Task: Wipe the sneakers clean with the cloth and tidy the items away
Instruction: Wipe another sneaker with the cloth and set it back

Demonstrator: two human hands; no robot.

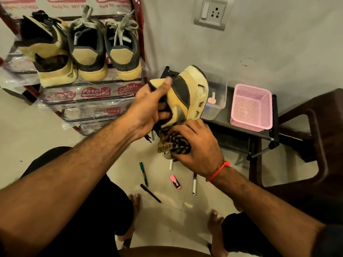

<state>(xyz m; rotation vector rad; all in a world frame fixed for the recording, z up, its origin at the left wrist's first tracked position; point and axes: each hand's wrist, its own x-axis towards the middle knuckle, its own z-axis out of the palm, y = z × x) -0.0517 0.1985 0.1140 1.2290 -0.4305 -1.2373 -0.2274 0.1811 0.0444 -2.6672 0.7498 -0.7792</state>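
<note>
Left hand (148, 106) grasping the sneaker (185, 95) by the collar, fingers hooked inside, sole turned to the right. Right hand (196, 143) clenched around the bunched cloth (174, 143), pressing it against the near end of the sneaker. Three more sneakers (89, 51) standing on the shoe rack (92, 93) at far left. Probably about midway: wiping under way, tidying not begun. Pens (144, 174) and a pink highlighter (175, 182) lying loose on the floor (24, 127), pink basket (251, 106) and clear box (217, 102) waiting at right. Cannot tell which sneakers on the rack are already clean; contact spot hidden under the cloth.
</note>
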